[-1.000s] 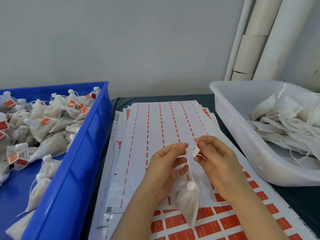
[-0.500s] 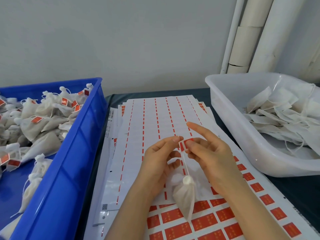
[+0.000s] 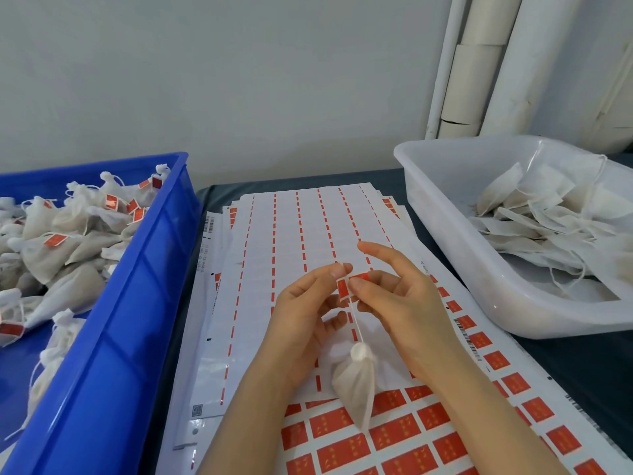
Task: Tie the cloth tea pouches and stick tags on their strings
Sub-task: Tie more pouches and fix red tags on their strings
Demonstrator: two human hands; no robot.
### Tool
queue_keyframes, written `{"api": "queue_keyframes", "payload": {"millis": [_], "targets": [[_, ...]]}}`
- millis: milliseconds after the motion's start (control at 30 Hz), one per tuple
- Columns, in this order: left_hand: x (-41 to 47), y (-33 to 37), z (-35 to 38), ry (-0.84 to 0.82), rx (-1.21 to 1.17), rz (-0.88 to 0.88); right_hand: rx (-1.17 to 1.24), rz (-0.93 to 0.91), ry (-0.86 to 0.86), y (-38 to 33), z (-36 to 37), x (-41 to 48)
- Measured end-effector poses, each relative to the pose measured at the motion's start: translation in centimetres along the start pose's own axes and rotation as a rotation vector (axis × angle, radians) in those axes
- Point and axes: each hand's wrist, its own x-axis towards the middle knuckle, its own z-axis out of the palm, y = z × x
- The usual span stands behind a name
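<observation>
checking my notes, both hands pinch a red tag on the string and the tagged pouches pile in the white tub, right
No: the head view shows the tagged pouches in the blue bin. Left hand and right hand do pinch the red tag on the string.

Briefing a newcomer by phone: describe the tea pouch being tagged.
Find the sticker sheets between the blue crate and the white tub. Above them the left hand and right hand pinch a red tag on a string; the pouch at that string's lower end is the only one outside both bins.
</observation>
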Motion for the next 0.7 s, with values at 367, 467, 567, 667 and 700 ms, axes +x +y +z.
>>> {"api": "queue_keyframes", "payload": {"millis": [367,467,567,667,700], "targets": [[-0.05,-0.01,-0.03,-0.039,0.003,0.002,0.035,-0.004,-0.005,0.35,0.06,0.12],[-0.21,0.1,-0.06,-0.06,-0.013,0.005,0.045,-0.005,0.0,0.38,0.15,0.11],[-0.21,0.15,-0.05,-0.047,0.016,-0.001,0.049,-0.002,0.015,0.42,0.19,0.06],[-0.19,0.2,0.07,-0.058,0.061,0.03,0.035,0.005,0.053,0.47,0.12,0.19],[-0.24,0.17,0.1,-0.069,0.07,0.053,0.037,0.007,0.065,0.47,0.06,0.21]]}}
